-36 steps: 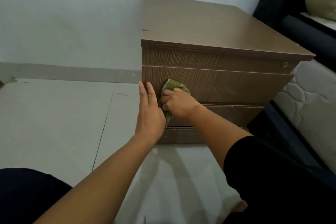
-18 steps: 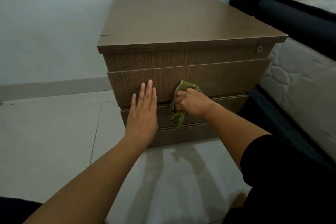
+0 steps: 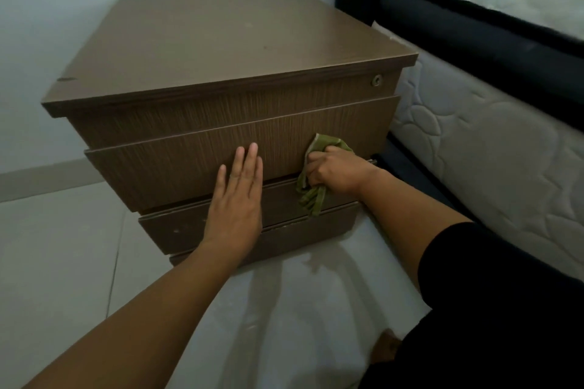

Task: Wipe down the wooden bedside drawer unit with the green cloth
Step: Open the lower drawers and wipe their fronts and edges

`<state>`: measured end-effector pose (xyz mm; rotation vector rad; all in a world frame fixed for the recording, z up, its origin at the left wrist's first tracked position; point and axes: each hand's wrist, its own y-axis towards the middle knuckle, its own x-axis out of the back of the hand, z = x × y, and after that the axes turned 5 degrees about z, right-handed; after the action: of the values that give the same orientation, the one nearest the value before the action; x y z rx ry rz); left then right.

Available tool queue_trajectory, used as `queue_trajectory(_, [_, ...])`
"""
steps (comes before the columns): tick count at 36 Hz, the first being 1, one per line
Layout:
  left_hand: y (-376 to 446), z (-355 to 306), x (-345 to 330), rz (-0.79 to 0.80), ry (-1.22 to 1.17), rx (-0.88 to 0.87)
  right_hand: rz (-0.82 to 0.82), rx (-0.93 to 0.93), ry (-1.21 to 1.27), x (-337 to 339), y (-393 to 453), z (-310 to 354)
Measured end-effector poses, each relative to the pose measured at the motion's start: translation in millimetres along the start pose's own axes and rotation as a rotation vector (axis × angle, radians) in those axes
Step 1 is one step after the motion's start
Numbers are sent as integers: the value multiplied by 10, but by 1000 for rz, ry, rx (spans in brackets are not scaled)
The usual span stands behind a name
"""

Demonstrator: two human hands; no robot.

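Since half a second ago the right hand [image 3: 336, 171] has swept the green cloth [image 3: 319, 177] rightward along the upper drawer front, from near its middle to close by its right end, while the left hand [image 3: 236, 199] has stayed flat on the drawer fronts, now left of centre.

Right now the right hand's grip is pressed together around the bunched cloth, knuckles outward, with a tail of fabric hanging down over the drawer below. The left hand is spread, fingers [image 3: 249, 161] straight and together, palm against the wood (bracing the piece, by the look of it). The wooden bedside drawer unit [image 3: 221, 79] stands on the pale tiled floor [image 3: 57, 246], against the wall and just beside the bed [image 3: 489, 142]; a small keyhole [image 3: 376, 80] sits at the top right of its front.

As for progress, I judge the pass across this upper drawer front to be nearly finished. The lower drawer fronts carry pale specks and scuffs, so they probably remain to be done. Whether the top panel has been wiped I cannot tell; a few faint marks show on it. The sides are out of view.
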<state>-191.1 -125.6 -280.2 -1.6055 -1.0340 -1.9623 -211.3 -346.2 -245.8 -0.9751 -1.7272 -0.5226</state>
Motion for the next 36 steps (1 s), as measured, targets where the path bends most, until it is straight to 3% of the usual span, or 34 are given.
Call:
queue_trajectory(8, [150,-190,-150,32,22,-40,128,-240,151,-94,-396,-248])
queue_trajectory(13, [218,-316,-213,66,38,-71,26,-365,274,-278,-615,-353])
queue_trajectory(20, [259,-499,-263,103,27,-126,60,-627,356,-345,-758,-360])
queue_trajectory(24, [224,-527,-281,207,-41,-172,5,-768,457,-388,-758,-271])
queue_trajectory(27, [213,-524,-280,311,-81,-132,28,-847,587,-389,-731,-222])
queue_trajectory(36, [276,-585,-289,367,-81,20,51,-1014,770,-326,-784,-160])
